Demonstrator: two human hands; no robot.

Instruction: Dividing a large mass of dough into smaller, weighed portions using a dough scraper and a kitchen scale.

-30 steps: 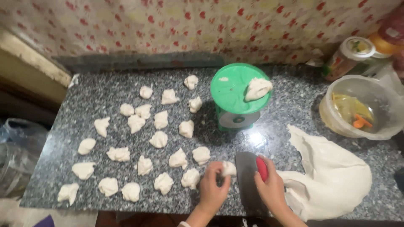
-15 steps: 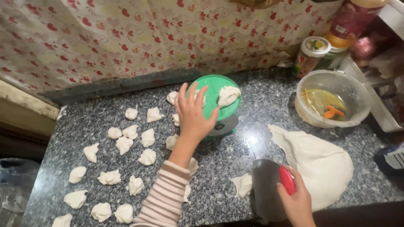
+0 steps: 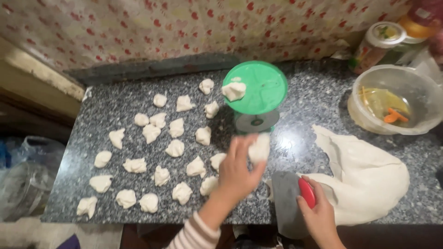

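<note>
My left hand (image 3: 237, 168) grips a dough piece (image 3: 259, 147) (scale (image 3: 256, 92) at twelve o'clock); right hand (image 3: 318, 216) clasps the scraper (image 3: 288, 203).

A round jar (image 3: 378, 44) with a white lid and red-and-green label stands just behind the clear plastic bowl (image 3: 392, 99). Beside it, farther right of the bowl, is an orange-capped container (image 3: 417, 23). No signs or screens appear.

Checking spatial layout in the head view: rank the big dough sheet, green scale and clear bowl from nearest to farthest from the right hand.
From the right hand:
1. Big dough sheet, right beside it.
2. Green scale, up and to the left.
3. Clear bowl, far right corner, only slightly farther than the scale.
</note>
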